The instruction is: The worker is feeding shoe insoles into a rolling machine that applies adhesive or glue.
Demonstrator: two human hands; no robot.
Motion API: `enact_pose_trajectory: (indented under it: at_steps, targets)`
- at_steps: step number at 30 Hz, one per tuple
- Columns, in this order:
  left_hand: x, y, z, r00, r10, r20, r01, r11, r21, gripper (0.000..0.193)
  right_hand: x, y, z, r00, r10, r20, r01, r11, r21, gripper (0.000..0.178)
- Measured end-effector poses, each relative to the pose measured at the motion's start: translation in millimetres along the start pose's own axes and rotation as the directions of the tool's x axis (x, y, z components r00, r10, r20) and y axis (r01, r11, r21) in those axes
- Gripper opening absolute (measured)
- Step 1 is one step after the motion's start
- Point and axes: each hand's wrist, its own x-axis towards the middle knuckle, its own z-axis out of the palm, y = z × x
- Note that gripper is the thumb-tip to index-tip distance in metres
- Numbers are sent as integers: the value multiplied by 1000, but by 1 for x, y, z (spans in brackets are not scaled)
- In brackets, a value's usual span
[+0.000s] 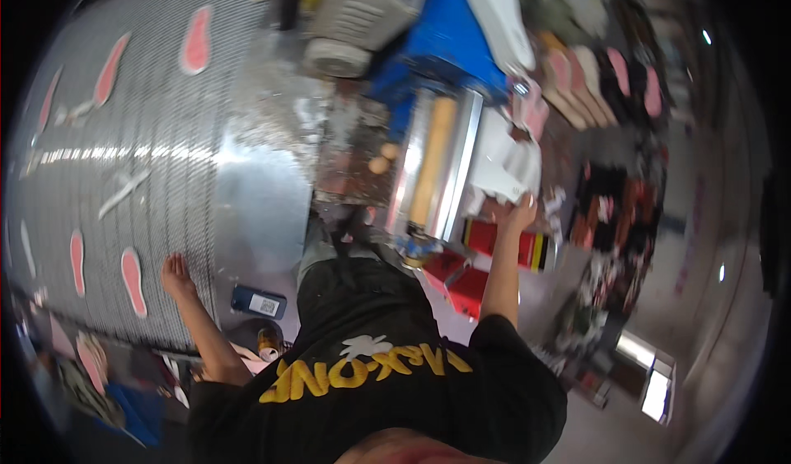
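Observation:
My left hand (177,276) hovers at the near right edge of a grey mesh conveyor belt (169,217), fingers loosely apart and nothing visible in them. Just left of it lies a pink insole with a pale rim (133,283); another pink insole (77,263) is farther left. On my right, my arm reaches out and my right hand (521,213) meets the near edge of some white, flat, curved pieces (504,161). Blur hides whether its fingers grip one. Left of those pieces stands a machine with a tan roller (432,161) between shiny metal rails.
More pink insoles (196,40) lie far along the belt. A phone (258,301) rests beside a metal plate (264,208). Blue machine housing (453,27) rises beyond the roller. Red boxes (457,283) sit below it. Stacked insoles (577,85) stand at far right.

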Motion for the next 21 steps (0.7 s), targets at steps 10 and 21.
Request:
enact_pose_trajectory:
  at_steps: [10, 21]
  targets:
    - [-331, -53, 380, -120, -186, 975, -810, 586, 12, 51, -78, -72, 41, 842, 106, 528, -255, 942, 217, 30]
    - [-334, -45, 380, -325, -172, 930, -934, -94, -344, 69, -34, 94, 40, 792, -11, 610, 491, 606, -626, 63]
